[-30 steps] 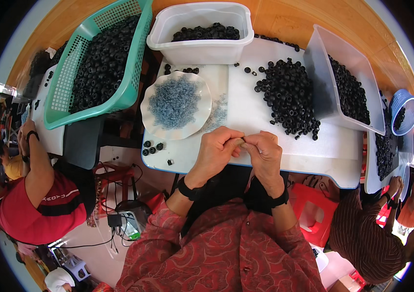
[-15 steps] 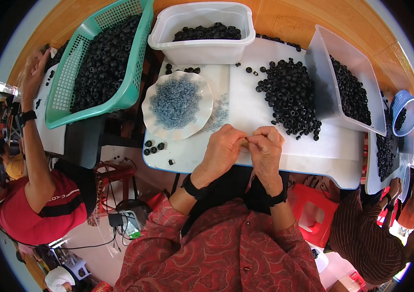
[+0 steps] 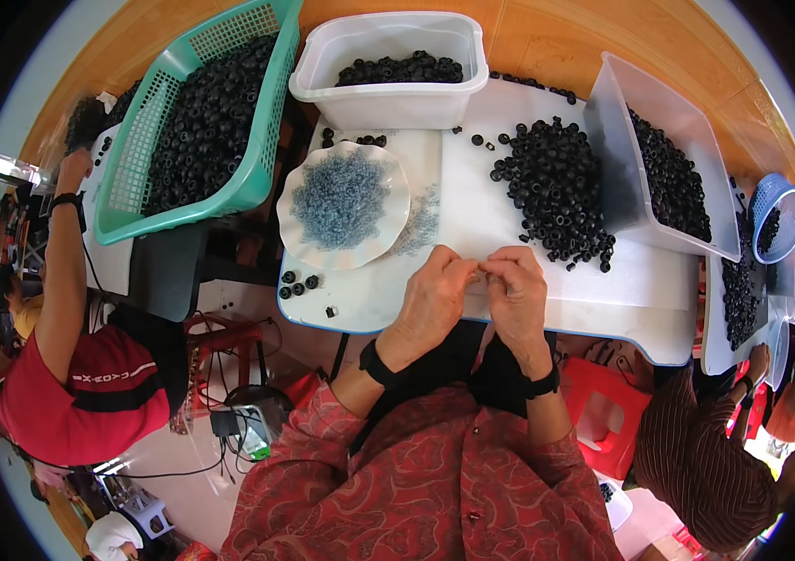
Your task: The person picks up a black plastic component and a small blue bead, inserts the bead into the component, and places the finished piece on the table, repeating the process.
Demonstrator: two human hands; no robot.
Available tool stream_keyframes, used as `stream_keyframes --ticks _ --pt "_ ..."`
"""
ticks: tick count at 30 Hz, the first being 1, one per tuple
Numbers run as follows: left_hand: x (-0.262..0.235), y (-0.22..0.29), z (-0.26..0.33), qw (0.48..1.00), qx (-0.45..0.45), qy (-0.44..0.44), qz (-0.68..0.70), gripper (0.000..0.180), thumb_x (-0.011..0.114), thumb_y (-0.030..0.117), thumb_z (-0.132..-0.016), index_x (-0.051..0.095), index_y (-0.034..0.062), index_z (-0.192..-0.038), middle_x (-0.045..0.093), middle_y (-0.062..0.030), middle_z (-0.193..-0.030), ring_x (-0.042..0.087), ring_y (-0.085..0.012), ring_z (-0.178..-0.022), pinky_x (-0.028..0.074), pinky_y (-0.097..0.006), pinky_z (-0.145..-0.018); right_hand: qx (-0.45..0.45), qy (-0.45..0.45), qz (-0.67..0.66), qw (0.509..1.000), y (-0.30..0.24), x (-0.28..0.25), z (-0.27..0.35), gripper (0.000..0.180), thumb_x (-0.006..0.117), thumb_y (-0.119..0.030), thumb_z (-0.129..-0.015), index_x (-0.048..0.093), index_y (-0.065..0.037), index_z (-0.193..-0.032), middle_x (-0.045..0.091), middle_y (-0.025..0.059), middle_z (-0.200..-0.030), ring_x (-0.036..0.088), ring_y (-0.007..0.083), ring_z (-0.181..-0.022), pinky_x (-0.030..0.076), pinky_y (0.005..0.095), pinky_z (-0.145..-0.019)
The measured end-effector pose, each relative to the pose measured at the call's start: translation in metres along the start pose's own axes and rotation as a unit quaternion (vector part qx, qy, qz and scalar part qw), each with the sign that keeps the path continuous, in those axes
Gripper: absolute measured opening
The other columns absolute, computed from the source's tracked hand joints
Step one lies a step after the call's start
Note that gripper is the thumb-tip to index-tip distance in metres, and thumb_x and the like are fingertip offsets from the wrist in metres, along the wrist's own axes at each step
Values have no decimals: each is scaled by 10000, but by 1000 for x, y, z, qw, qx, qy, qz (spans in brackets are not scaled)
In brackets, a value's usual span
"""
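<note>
My left hand (image 3: 433,301) and my right hand (image 3: 515,295) meet fingertip to fingertip over the near part of the white table (image 3: 641,290), pinching something small that the fingers hide. Just left of them stands a white scalloped plate (image 3: 296,245) heaped with tiny grey-blue pieces (image 3: 341,198). Beyond my right hand lies a loose pile of black rings (image 3: 556,192). A few black rings (image 3: 298,284) rest near the table's left front corner.
A green basket (image 3: 257,178) full of black rings sits at the left, a white tub (image 3: 388,101) at the back, a tilted clear tub (image 3: 687,229) at the right. A person in red (image 3: 79,374) reaches up at the left; another person (image 3: 715,458) sits at the lower right.
My hands stay together at the table's near edge with only slight finger movement. The person in red has raised an arm toward the green basket.
</note>
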State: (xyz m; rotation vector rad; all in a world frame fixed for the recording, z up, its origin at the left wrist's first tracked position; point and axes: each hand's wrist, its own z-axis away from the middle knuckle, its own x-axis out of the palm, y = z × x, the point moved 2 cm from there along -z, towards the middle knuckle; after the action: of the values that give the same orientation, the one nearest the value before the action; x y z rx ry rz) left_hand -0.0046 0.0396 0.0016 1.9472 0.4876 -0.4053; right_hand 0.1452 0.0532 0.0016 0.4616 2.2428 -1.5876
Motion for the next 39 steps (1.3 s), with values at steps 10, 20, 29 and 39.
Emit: stream_keyframes --ticks 10,20,29,39 --pt "4 6 -5 996 34 5 84 189 642 6 -830 641 -15 -1017 594 -188 -906 641 -397 -775 536 -458 -651 -158 -24 37 986 -49 18 -12 320 555 -150 -953 646 -7 -1225 602 148 -1253 550 331 -1156 372 491 -1081" --pt "54 -114 71 994 54 -84 50 272 376 263 -1090 446 83 -1281 516 -36 -1220 531 -155 -1086 429 -276 -920 -122 -81 -44 988 -53 33 -12 348 475 -163 -933 658 11 -1173 606 153 -1269 529 324 -1176 327 471 -1105" --pt "46 -113 63 984 120 -86 -100 250 454 210 -1050 497 50 -1237 546 -55 -1182 562 -177 -1042 461 -298 -876 -89 -43 -119 988 -45 37 -15 229 501 -106 -880 656 -24 -1027 623 131 -1123 557 299 -1021 398 387 -948" --pt "18 -33 24 996 49 -76 15 242 546 167 -1005 558 14 -1192 589 -92 -1147 615 -238 -982 511 -350 -815 -78 -41 -125 988 -34 37 -11 258 449 -132 -907 630 -26 -1055 618 148 -1131 559 301 -1024 404 393 -944"
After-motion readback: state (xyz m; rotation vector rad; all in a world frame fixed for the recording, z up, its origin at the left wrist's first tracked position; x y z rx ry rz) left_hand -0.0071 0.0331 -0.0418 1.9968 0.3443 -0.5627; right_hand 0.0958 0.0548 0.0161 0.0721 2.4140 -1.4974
